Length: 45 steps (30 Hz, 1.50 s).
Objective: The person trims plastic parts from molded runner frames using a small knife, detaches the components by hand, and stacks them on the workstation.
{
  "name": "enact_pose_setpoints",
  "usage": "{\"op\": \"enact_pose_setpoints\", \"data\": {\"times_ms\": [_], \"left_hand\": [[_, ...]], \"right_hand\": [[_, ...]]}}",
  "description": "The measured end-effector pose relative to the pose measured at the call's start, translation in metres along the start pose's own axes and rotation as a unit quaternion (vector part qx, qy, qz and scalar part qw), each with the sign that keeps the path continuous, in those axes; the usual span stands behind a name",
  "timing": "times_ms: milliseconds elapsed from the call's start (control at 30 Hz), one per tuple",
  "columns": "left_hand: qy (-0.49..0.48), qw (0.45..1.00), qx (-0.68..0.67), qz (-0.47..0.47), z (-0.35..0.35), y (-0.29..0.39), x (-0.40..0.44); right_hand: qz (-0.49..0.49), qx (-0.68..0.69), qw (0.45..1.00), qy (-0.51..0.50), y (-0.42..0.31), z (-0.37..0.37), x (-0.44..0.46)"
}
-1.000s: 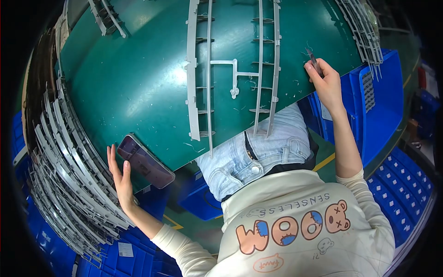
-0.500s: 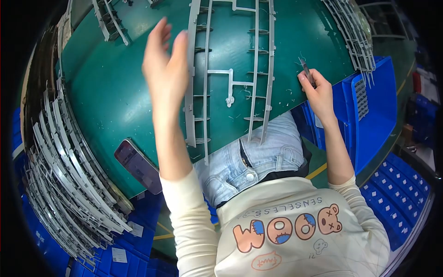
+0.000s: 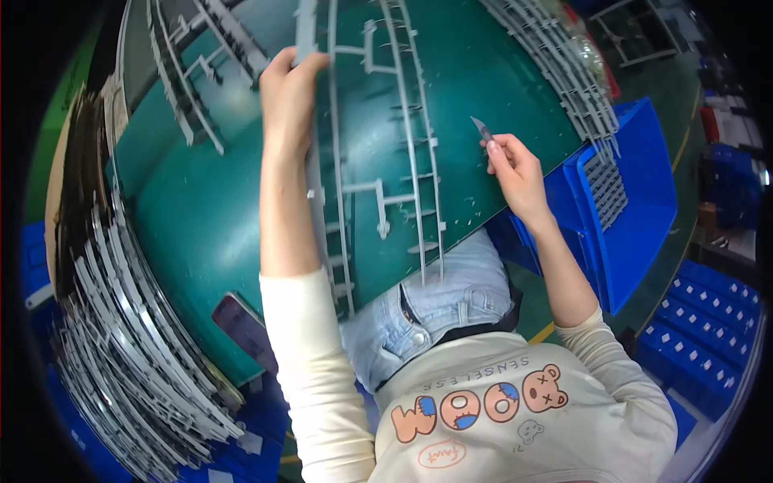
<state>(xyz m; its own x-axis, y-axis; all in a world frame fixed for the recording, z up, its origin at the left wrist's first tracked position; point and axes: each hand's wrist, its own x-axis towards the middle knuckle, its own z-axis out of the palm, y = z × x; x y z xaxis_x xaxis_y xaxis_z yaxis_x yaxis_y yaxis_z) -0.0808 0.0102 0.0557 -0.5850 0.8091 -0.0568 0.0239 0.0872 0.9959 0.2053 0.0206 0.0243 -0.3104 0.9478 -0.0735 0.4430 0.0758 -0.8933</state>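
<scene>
My left hand (image 3: 288,92) is closed around the left rail of a long grey plastic molded frame (image 3: 417,165), near its far part. The frame has long rails joined by short cross ribs, with branching sprue between them. It lies lengthwise over the green table, its near end reaching my lap. In my right hand (image 3: 515,169) is a small craft knife (image 3: 481,129), its pointed blade directed away from me and to the left. The knife is to the right of the frame and apart from it. My fingers hide most of its handle.
Similar grey strips (image 3: 189,88) lie at the far left. Large stacks stand along the left side (image 3: 137,322) and at the far right (image 3: 555,80). A phone (image 3: 245,330) rests at the near left table edge (image 3: 241,378). Blue bins (image 3: 636,201) stand to the right.
My left hand was raised and open beside the frame; now it grips the left rail. The frame has shifted and tilted slightly. My right hand still holds the knife, its blade now showing more clearly.
</scene>
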Motion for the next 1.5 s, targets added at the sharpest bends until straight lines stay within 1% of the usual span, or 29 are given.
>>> {"op": "enact_pose_setpoints", "data": {"times_ms": [67,100,133,200,233,300,333,400,567,600,633,700,733,767,800,833,867,900,967,1067,1233,1267,1400,1433,1500], "left_hand": [[0.043,0.994,-0.100,0.019,-0.003,0.030,-0.014],[0.048,0.996,-0.051,0.054,-0.009,0.035,-0.017],[0.054,0.994,-0.002,0.091,-0.013,0.040,-0.020],[0.090,0.990,-0.037,0.107,-0.011,0.062,-0.037],[0.116,0.986,-0.049,0.112,-0.009,0.070,-0.046],[0.110,0.985,-0.032,0.126,-0.007,0.078,-0.062],[0.091,0.982,-0.054,0.155,-0.007,0.079,-0.070],[0.103,0.977,-0.049,0.180,-0.004,0.083,-0.081],[0.083,0.977,-0.063,0.184,0.001,0.090,-0.090],[0.081,0.977,-0.065,0.186,0.001,0.089,-0.090],[0.069,0.979,-0.078,0.178,0.000,0.088,-0.088],[0.047,0.980,-0.105,0.161,-0.001,0.085,-0.084],[0.035,0.980,-0.119,0.153,-0.002,0.084,-0.083],[0.033,0.980,-0.121,0.155,-0.001,0.086,-0.082],[0.030,0.981,-0.136,0.134,0.000,0.088,-0.083],[0.028,0.982,-0.150,0.114,0.000,0.090,-0.083],[0.026,0.982,-0.165,0.092,0.000,0.092,-0.084],[0.024,0.981,-0.179,0.071,-0.001,0.094,-0.085],[0.006,0.979,-0.190,0.075,-0.002,0.095,-0.085],[-0.037,0.973,-0.215,0.077,-0.004,0.096,-0.087],[-0.099,0.965,-0.236,0.060,-0.006,0.096,-0.087],[-0.100,0.964,-0.239,0.061,-0.007,0.095,-0.085],[-0.146,0.943,-0.298,0.005,-0.008,0.078,-0.078],[-0.147,0.942,-0.302,0.007,-0.005,0.078,-0.078],[-0.172,0.942,-0.289,0.012,0.003,0.081,-0.078]], "right_hand": [[-0.020,0.091,0.995,0.021,-0.020,0.001,0.012],[-0.030,0.100,0.994,0.028,-0.039,0.003,0.016],[-0.070,0.116,0.990,0.025,-0.057,0.005,0.019],[-0.174,0.152,0.972,-0.041,-0.091,0.009,0.025],[-0.188,0.102,0.976,-0.046,-0.118,0.010,0.023],[-0.234,0.152,0.954,-0.108,-0.156,0.014,0.023],[-0.263,0.121,0.953,-0.086,-0.165,0.019,0.025],[-0.334,0.106,0.936,-0.029,-0.168,0.032,0.031],[-0.361,0.049,0.931,0.020,-0.172,0.033,0.030],[-0.366,0.047,0.929,0.002,-0.172,0.029,0.029],[-0.370,0.060,0.926,-0.049,-0.173,0.022,0.029],[-0.356,0.109,0.896,-0.241,-0.175,0.006,0.030],[-0.367,0.104,0.884,-0.270,-0.177,0.001,0.028],[-0.402,0.076,0.883,-0.230,-0.180,-0.003,0.027],[-0.444,0.035,0.883,-0.151,-0.184,-0.007,0.028],[-0.486,-0.020,0.872,-0.050,-0.187,-0.011,0.032],[-0.514,-0.072,0.855,0.020,-0.191,-0.015,0.037],[-0.533,-0.113,0.837,0.058,-0.194,-0.017,0.040],[-0.556,-0.170,0.811,0.063,-0.200,-0.023,0.044],[-0.606,-0.330,0.720,0.075,-0.207,-0.032,0.048],[-0.609,-0.374,0.698,0.043,-0.222,-0.045,0.048],[-0.610,-0.376,0.696,0.044,-0.223,-0.046,0.051],[-0.752,-0.305,0.571,0.123,-0.226,-0.041,0.074],[-0.753,-0.309,0.568,0.122,-0.230,-0.040,0.076],[-0.750,-0.269,0.577,0.177,-0.235,-0.038,0.078]]}}
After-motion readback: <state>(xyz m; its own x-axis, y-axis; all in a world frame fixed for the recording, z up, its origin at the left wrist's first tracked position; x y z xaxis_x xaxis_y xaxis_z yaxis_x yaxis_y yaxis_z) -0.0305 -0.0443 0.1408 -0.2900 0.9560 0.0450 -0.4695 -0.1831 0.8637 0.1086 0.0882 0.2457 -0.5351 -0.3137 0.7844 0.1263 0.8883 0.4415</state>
